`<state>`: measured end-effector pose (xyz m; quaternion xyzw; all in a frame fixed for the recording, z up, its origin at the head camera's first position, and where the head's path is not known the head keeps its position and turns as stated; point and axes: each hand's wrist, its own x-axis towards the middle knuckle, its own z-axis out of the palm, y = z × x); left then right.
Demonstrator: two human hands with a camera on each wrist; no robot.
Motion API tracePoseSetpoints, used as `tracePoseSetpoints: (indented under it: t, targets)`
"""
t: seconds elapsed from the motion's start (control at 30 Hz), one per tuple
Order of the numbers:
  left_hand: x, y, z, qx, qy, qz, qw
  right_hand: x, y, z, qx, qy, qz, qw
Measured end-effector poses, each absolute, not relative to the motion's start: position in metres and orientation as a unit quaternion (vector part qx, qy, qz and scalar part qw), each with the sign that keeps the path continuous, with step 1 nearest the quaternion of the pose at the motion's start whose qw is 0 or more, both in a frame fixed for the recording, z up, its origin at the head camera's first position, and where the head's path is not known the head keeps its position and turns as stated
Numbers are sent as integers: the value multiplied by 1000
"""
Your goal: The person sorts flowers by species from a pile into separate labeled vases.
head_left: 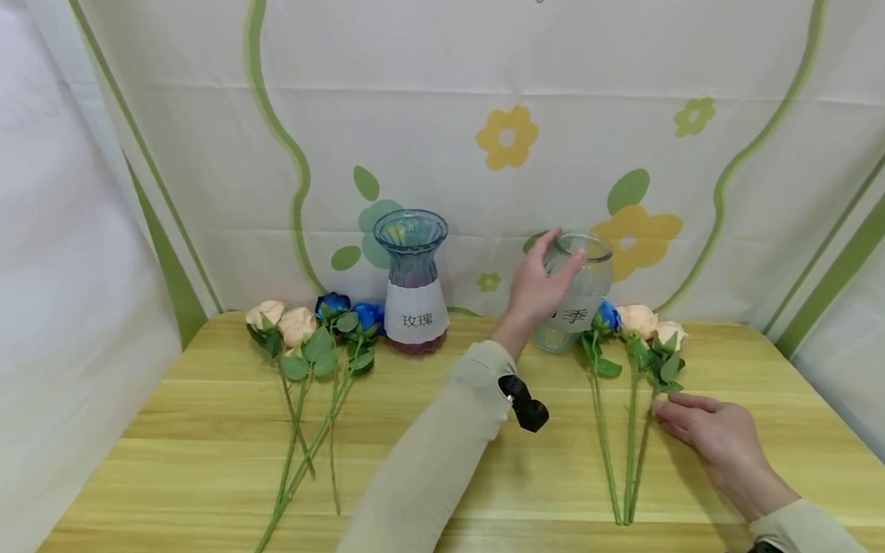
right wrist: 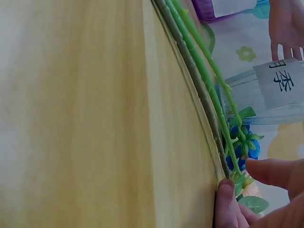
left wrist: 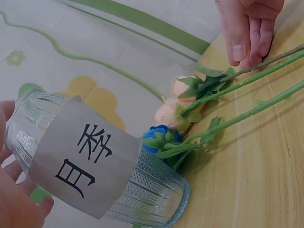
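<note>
- My left arm is extending forward over the table, and its wrist is rising towards the clear vase at the back, right of centre.
- My left hand is spreading wide around the vase's upper part, thumb near the rim; I cannot tell how firmly it is touching the glass.
- My right forearm is coming in from the lower right corner, with my right hand hanging low over the wood, fingers pointing inward.
- My right thumb and forefinger are standing apart around the rightmost stem, the forefinger's tip lying right against it, not pinching.
- That stem is carrying a peach rose; another peach rose and a blue rose are lying beside it, heads close to the vase.
- The clear vase is standing upright, its paper label reading 月季.
</note>
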<state>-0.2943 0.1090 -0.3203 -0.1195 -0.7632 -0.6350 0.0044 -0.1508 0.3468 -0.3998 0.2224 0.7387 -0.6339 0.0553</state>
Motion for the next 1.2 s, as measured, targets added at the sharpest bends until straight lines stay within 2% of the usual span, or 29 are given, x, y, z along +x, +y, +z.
tracePoseSetpoints:
  t: [0.37,0.53,0.73,0.93,1.2]
  targets:
    - [-292,113,-318,-103,-769,-630,10,-158,340,-403,216,865,-452,18]
    - [-289,113,-315,-99,-771,-629,10,-158,337,-402,217,879,-424,14]
    - [-290,113,-316,-102,-769,-631,10,-162,338,-402,234,865,-444,14]
    - [-291,114,-319,-103,-767,-633,6,-162,346,-402,245,807,-538,9]
    - [-294,116,-322,-112,-767,-632,19,-163,362,-381,213,697,-684,-33]
